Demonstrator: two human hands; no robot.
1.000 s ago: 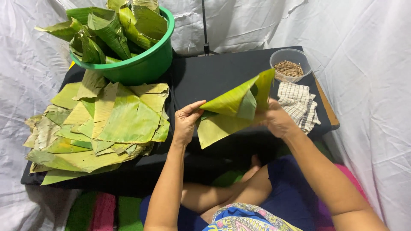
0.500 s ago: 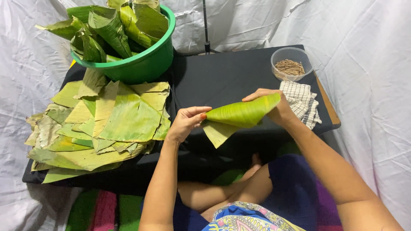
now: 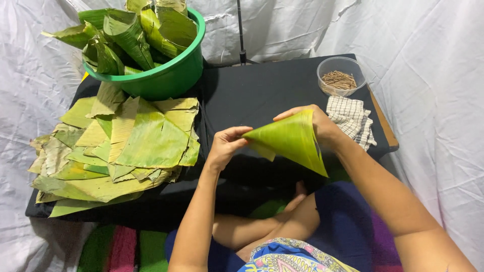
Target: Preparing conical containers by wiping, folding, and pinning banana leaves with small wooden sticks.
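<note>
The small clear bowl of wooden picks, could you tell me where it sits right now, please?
In the head view, the clear bowl of picks sits at the black table's far right corner, just behind the checked cloth and beyond the right hand.

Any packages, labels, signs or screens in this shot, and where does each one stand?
No labels, signs or screens.
Clear round tub: far right of the black table, holding thin brown sticks.
Green round basin: far left, stuffed with folded leaves.
Both hands hold a green leaf cone.
</note>
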